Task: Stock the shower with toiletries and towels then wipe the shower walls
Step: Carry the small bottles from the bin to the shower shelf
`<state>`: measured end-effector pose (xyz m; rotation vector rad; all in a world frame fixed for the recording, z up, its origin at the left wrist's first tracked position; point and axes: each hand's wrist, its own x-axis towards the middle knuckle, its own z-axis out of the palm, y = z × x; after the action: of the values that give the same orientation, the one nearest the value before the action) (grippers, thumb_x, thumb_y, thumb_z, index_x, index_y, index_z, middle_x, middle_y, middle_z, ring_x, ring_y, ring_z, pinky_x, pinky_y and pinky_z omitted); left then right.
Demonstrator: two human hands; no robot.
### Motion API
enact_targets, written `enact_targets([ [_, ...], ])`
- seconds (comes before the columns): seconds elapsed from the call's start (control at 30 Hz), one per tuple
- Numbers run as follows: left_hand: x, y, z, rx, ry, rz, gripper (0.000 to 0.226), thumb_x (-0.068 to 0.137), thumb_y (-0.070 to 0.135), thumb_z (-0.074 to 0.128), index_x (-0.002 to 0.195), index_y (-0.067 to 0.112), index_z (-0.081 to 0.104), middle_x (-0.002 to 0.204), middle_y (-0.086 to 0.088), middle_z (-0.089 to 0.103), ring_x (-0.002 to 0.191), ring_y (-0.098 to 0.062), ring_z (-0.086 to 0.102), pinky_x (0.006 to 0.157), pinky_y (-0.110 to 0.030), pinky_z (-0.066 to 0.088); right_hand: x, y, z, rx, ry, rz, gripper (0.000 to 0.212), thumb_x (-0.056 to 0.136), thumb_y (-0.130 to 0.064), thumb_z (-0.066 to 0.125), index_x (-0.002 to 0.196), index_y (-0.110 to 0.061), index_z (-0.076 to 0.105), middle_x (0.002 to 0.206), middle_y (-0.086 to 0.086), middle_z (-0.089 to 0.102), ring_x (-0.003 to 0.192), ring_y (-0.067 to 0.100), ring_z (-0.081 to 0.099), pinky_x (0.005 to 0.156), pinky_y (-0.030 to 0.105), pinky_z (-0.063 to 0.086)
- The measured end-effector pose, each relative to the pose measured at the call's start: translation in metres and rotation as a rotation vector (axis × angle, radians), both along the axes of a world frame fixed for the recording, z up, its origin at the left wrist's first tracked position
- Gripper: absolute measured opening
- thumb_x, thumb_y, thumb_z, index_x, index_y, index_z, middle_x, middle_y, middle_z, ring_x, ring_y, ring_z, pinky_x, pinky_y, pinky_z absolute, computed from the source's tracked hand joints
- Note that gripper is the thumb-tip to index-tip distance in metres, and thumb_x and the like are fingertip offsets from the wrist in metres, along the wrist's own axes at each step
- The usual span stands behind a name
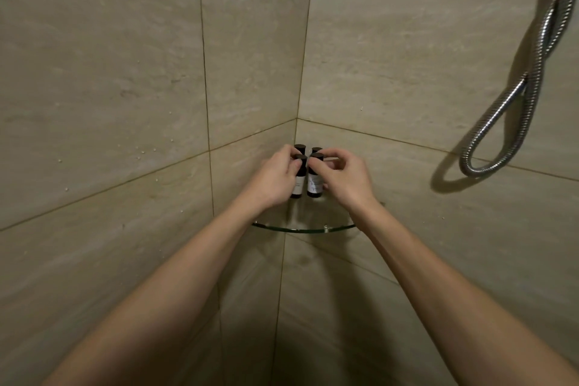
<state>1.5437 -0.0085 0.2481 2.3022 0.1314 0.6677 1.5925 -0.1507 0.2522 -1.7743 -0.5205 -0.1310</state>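
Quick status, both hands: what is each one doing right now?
Left hand: fingers curled round the front left bottle on the glass shelf.
Right hand: pinching the front right bottle near its cap.

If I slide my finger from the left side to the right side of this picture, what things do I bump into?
left hand → left front bottle → right front bottle → right hand → shower hose
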Motion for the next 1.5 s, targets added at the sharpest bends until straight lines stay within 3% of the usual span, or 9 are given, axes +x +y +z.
enact_targets([
  [0.3,-0.004,0.001,-0.006,-0.048,-0.026,0.009,0.023,0.106,0.024,0.043,0.126,0.017,0.054,0.108,0.005,0.060,0.098,-0.013,0.055,0.080,-0.028,0.040,0.009,0.003,-0.014,0.001,-0.019,0.015,0.025,0.086,-0.038,0.075,0.107,-0.027,0.070,0.094,0.001,0.075,0.091,0.015,0.072,0.084,0.046,0.060],
  [0.5,-0.015,0.000,-0.010,-0.030,-0.011,-0.014,0.034,0.097,0.030,0.063,0.127,0.018,0.051,0.105,0.005,0.066,0.096,-0.012,0.064,0.082,-0.028,0.052,0.007,-0.004,-0.019,-0.023,-0.050,0.044,0.034,0.084,-0.040,0.077,0.112,-0.023,0.067,0.090,0.004,0.077,0.087,0.017,0.074,0.084,0.047,0.060],
  [0.67,-0.014,-0.007,-0.015,0.129,-0.012,0.141,0.048,0.084,0.027,0.077,0.123,0.017,0.050,0.105,-0.004,0.070,0.096,-0.024,0.067,0.082,-0.042,0.057,0.001,-0.008,-0.022,-0.195,-0.143,-0.035,0.041,0.086,-0.033,0.076,0.121,-0.020,0.058,0.086,-0.006,0.070,0.080,0.005,0.067,0.076,0.032,0.058],
  [0.83,-0.014,-0.015,-0.012,0.186,-0.009,0.257,0.046,0.086,0.018,0.075,0.122,0.013,0.047,0.113,-0.012,0.069,0.103,-0.033,0.067,0.079,-0.040,0.053,0.006,-0.004,-0.027,-0.307,-0.118,-0.029,0.037,0.080,-0.024,0.080,0.112,-0.020,0.061,0.080,-0.008,0.067,0.079,0.012,0.067,0.082,0.048,0.057],
  [1.1,-0.014,-0.021,-0.011,0.164,-0.015,0.305,0.043,0.089,0.016,0.071,0.125,0.012,0.049,0.114,-0.015,0.069,0.108,-0.037,0.065,0.085,-0.044,0.052,0.004,0.004,-0.031,-0.386,-0.222,-0.164,0.023,0.082,-0.039,0.077,0.097,-0.028,0.064,0.078,-0.011,0.068,0.075,0.007,0.066,0.073,0.041,0.059],
  [1.37,-0.015,-0.024,-0.012,0.184,-0.020,0.335,0.034,0.094,0.012,0.065,0.124,0.010,0.048,0.112,-0.018,0.068,0.106,-0.037,0.065,0.081,-0.043,0.052,-0.005,0.003,-0.028,-0.432,-0.275,-0.199,0.018,0.083,-0.040,0.077,0.089,-0.029,0.064,0.079,-0.011,0.070,0.076,0.007,0.067,0.066,0.032,0.056],
  [1.5,-0.016,-0.025,-0.013,0.186,-0.019,0.331,0.035,0.093,0.011,0.066,0.123,0.010,0.048,0.112,-0.019,0.069,0.106,-0.039,0.065,0.082,-0.045,0.052,-0.008,0.003,-0.028,-0.449,-0.282,-0.218,0.016,0.083,-0.041,0.077,0.085,-0.031,0.065,0.079,-0.009,0.072,0.076,0.009,0.068,0.067,0.035,0.058],
])
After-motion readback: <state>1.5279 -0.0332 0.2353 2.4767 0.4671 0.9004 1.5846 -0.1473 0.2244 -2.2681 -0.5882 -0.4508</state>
